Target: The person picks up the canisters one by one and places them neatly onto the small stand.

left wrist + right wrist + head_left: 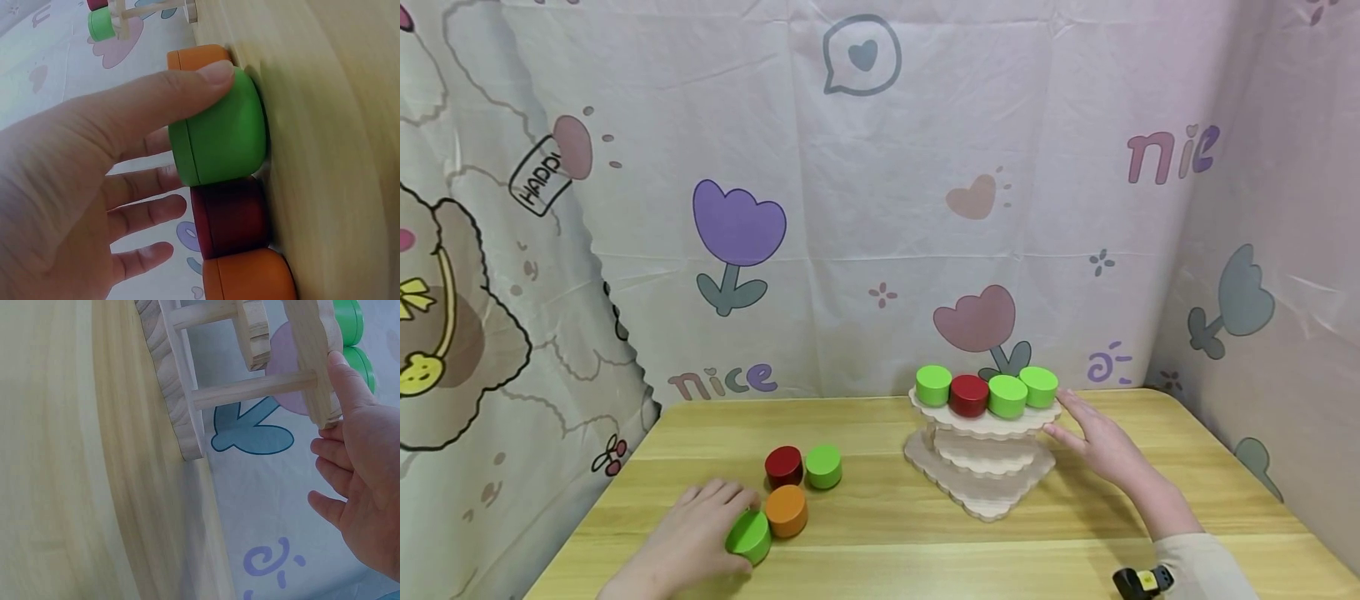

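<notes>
While the left hand (696, 533) grips the nearest green block (749, 538) on the surface (895, 571), just beside the orange block (787, 512), a straight lift should spare that neighbour. The right hand (1108, 446), pinching the wooden stand (987, 503) by its top tier, should steady it lightly.

A round green block (748, 537), pinched by the left hand (696, 533), sits right beside an orange block (787, 511). The pale wooden stand (987, 461), tiered and scallop-edged, stands upright under four blocks (1008, 396), its top's edge held by the right hand (1108, 443).
</notes>
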`<state>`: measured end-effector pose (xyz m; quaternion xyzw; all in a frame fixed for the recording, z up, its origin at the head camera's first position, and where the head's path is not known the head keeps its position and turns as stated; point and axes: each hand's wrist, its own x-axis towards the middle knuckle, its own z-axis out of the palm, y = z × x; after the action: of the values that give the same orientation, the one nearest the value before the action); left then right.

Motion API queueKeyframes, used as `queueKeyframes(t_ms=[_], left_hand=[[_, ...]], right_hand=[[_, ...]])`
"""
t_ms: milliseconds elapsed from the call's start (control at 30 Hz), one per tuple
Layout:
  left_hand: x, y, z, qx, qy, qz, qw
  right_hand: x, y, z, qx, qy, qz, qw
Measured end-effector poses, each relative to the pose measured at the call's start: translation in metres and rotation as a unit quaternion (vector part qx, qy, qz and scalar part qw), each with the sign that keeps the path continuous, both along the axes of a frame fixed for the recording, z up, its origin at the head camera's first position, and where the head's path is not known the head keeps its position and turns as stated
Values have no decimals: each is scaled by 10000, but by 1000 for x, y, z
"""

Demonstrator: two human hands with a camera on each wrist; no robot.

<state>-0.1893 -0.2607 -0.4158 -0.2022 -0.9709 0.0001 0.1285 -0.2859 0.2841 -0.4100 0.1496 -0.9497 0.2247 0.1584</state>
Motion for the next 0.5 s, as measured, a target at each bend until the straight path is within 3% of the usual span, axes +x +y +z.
queueKeyframes(t_ms=[500], left_hand=[[4,6,3,-60,244,-198,9995]], right_hand=[[1,-1,1,-14,-1,1,10000]])
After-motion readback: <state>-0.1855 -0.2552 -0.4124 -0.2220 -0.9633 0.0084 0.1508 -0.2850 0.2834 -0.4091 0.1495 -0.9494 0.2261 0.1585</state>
